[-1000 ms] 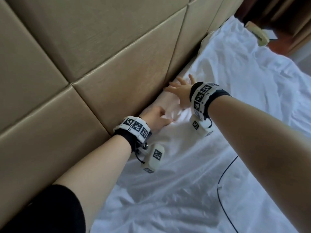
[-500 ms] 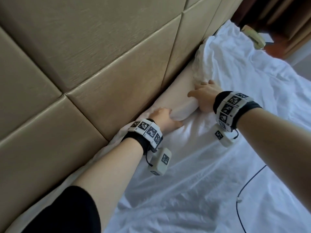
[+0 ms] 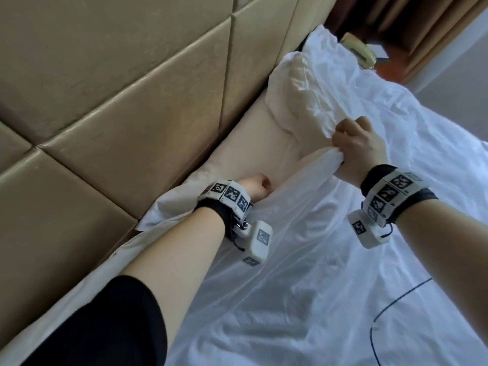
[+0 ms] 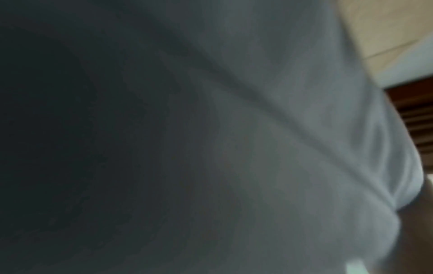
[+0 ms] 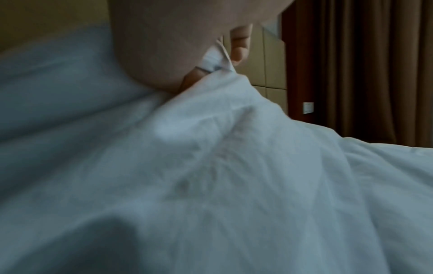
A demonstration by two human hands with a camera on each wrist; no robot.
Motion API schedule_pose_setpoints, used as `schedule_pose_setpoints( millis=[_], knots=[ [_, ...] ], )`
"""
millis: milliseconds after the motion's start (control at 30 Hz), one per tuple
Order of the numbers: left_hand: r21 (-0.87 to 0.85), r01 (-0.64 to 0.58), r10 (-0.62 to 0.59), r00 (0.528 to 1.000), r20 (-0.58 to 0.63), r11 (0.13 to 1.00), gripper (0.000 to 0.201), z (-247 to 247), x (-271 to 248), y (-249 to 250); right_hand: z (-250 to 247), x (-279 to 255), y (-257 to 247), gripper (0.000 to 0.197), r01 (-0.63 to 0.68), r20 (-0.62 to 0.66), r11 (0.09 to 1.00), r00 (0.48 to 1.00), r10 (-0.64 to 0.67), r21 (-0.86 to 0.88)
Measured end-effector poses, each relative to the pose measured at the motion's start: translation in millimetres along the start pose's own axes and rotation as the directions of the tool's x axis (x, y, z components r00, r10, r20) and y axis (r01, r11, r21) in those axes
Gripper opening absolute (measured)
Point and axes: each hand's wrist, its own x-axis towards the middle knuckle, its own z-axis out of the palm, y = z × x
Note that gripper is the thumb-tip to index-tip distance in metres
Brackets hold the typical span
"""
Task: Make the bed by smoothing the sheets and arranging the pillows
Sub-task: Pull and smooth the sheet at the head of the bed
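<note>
Head of a bed against a padded headboard (image 3: 137,107), viewed from above. White sheet (image 3: 303,260) spread over the mattress (image 3: 250,151), its upper edge drawn back from the headboard to bare a tan strip of mattress. Right hand (image 3: 356,146) raised above the bed, fingers (image 5: 239,50) curled tight on a bunched fold of that edge (pinched cloth plain in the right wrist view). Left hand (image 3: 253,188) low on the mattress beside the headboard, closed into a fist at the same edge – cloth inside the fist hidden from the head view, and the left wrist view only blurred grey fabric, so grip on the sheet probable but not confirmed. Edge running taut from one hand to the other, long axis roughly parallel to the headboard. Crumpled white bedding (image 3: 311,85), possibly a pillow, bunched beyond the right hand towards the far corner. Beige telephone (image 3: 360,52) past the bed; thin dark cable (image 3: 396,302) trailing over the sheet at lower right.

Judged step: carrying the held edge up to the headboard. Governing relation – bare strip lying between edge and headboard, left hand nearer the headboard, right hand farther out and higher; hence a longer travel for the right side before the edge lies square.
</note>
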Motion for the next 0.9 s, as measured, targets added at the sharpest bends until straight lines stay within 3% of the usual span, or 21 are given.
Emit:
schedule_pose_setpoints(
  millis=[167, 267, 333, 400, 500, 633, 667, 700, 733, 800, 833, 900],
  knots=[
    [-0.061, -0.077, 0.083, 0.989, 0.118, 0.995, 0.037, 22, 5, 15, -1, -20, 12, 0.025, -0.073, -0.051, 0.997, 0.996, 0.074, 0.018],
    [-0.137, -0.018, 0.02, 1.0, 0.012, 0.99, 0.053, 26, 7, 17, 1, -26, 20, 0.026, -0.115, -0.046, 0.993, 0.992, 0.117, 0.034],
    [-0.288, -0.02, -0.022, 0.99, -0.141, 0.957, 0.042, 21, 6, 14, 3, -26, 22, 0.024, -0.117, -0.04, 0.99, 0.992, 0.12, 0.076],
    [-0.401, -0.092, -0.055, 0.939, -0.34, 0.912, 0.024, 5, 1, 5, 3, -18, 15, 0.021, -0.107, -0.07, 0.983, 0.991, 0.119, 0.146],
    [-0.465, -0.211, -0.105, 0.818, -0.566, 0.86, 0.03, -28, -13, -4, -3, 16, -7, 0.018, -0.102, -0.177, 0.958, 0.972, 0.154, 0.269],
    [-0.405, -0.303, -0.125, 0.649, -0.75, 0.863, 0.022, -67, -39, -11, -15, 78, -55, 0.014, -0.035, -0.28, 0.913, 0.946, 0.161, 0.406],
    [-0.393, -0.292, -0.142, 0.617, -0.774, 0.872, 0.017, -73, -44, -18, -13, 88, -65, 0.02, -0.044, -0.198, 0.925, 0.972, 0.127, 0.377],
    [-0.394, -0.269, -0.168, 0.598, -0.783, 0.879, 0.015, -77, -49, -27, -9, 94, -74, 0.027, -0.07, -0.031, 0.955, 0.996, 0.083, 0.288],
    [-0.4, -0.237, -0.188, 0.605, -0.774, 0.885, 0.017, -78, -54, -36, 1, 97, -84, 0.034, -0.056, 0.181, 0.985, 0.983, 0.027, 0.16],
    [-0.333, -0.179, -0.133, 0.67, -0.73, 0.926, 0.023, -75, -57, -52, 24, 97, -101, 0.056, 0.052, 0.491, 0.994, 0.867, -0.09, 0.091],
    [-0.282, -0.17, -0.08, 0.712, -0.697, 0.944, 0.025, -73, -57, -57, 31, 99, -110, 0.07, 0.067, 0.555, 0.985, 0.819, -0.145, 0.16],
    [-0.272, -0.226, -0.004, 0.762, -0.647, 0.935, 0.025, -71, -61, -59, 39, 108, -124, 0.091, 0.075, 0.562, 0.956, 0.795, -0.229, 0.283]
  ],
)
